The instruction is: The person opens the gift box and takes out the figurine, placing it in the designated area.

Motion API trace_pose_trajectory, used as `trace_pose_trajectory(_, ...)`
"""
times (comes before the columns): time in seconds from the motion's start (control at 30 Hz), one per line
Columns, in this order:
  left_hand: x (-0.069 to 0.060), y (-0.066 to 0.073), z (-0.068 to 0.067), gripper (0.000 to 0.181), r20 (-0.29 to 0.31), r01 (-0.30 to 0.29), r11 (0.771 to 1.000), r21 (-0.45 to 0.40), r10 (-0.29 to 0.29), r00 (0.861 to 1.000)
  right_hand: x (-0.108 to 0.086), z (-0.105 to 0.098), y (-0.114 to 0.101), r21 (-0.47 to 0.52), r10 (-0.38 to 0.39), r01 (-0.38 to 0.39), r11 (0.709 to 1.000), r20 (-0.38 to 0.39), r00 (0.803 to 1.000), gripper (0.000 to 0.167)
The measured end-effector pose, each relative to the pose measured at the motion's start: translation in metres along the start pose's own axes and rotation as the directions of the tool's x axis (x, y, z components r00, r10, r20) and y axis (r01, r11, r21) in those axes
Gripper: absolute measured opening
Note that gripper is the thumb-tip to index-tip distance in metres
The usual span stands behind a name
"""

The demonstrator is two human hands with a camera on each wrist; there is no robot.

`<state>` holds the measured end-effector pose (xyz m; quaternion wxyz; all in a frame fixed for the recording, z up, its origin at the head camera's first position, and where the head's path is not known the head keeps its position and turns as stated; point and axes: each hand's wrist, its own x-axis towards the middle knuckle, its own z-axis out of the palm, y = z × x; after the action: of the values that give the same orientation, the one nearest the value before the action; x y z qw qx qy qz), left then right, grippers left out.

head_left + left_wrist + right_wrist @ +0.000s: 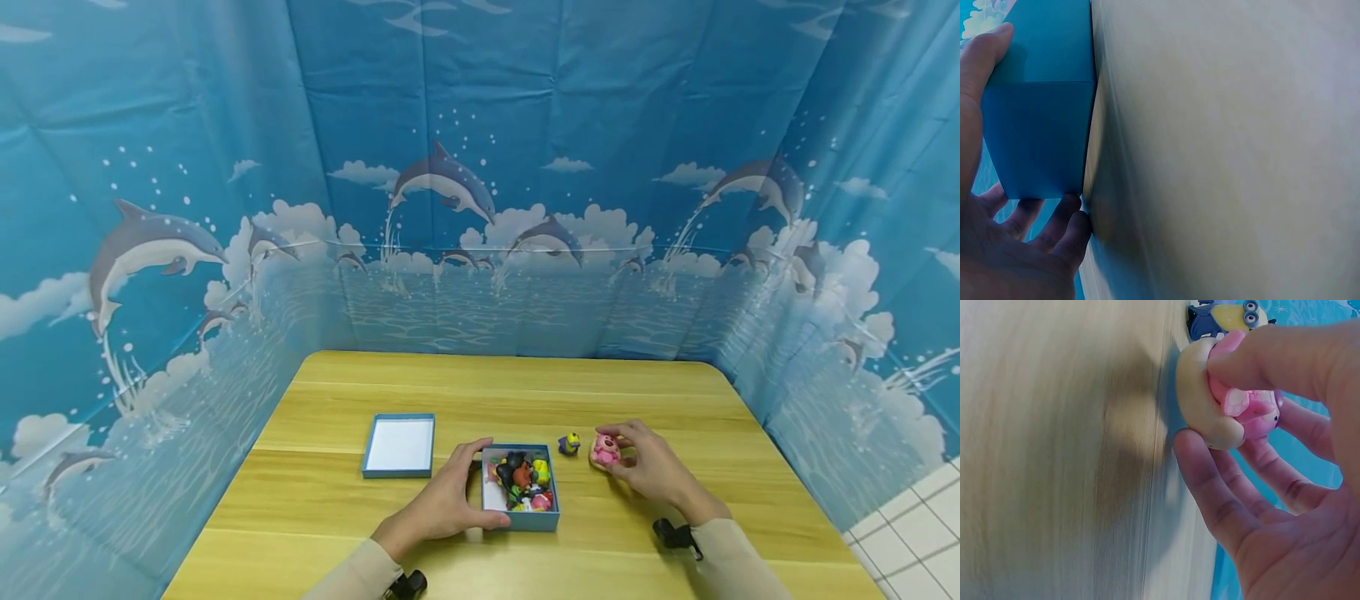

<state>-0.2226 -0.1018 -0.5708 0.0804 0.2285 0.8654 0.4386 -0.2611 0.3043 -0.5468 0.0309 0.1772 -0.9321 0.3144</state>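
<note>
My left hand holds a blue box by its left side, thumb at the near wall and fingers at the far one. Several small toy figures lie in a heap inside, red, yellow, black, green and pink. In the left wrist view, thumb and fingers span the box's blue walls. My right hand pinches a pink toy figure on a cream base, at or just above the tabletop. Close to its left is a minion figure in purple-blue clothes.
A shallow blue lid with a white inside lies left of the box, its hollow facing up. All of this is on a yellow wood-grain table. A dolphin-print curtain encloses the table's back and sides.
</note>
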Motion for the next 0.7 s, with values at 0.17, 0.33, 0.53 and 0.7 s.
trace_pose_trajectory(0.17,0.000,0.001,0.000,0.125,0.001,-0.002,1.000,-0.003,0.002,1.000,0.004,0.002,0.003,-0.048,-0.009,0.009,0.999,-0.001,1.000,0.058)
trace_pose_trajectory(0.33,-0.001,0.001,0.000,0.124,0.004,-0.002,1.000,-0.008,0.002,1.000,0.008,0.002,0.004,-0.071,-0.040,0.039,0.997,-0.005,0.999,0.057)
trace_pose_trajectory(0.53,-0.001,0.000,0.000,0.124,0.004,-0.001,1.000,-0.003,0.001,1.000,0.012,0.001,0.004,-0.075,-0.084,0.083,0.994,-0.017,0.996,0.056)
trace_pose_trajectory(0.7,0.000,-0.001,0.000,0.125,0.003,-0.006,1.000,0.003,0.006,1.000,0.014,0.003,0.005,-0.076,-0.087,0.086,0.993,-0.003,0.996,0.053)
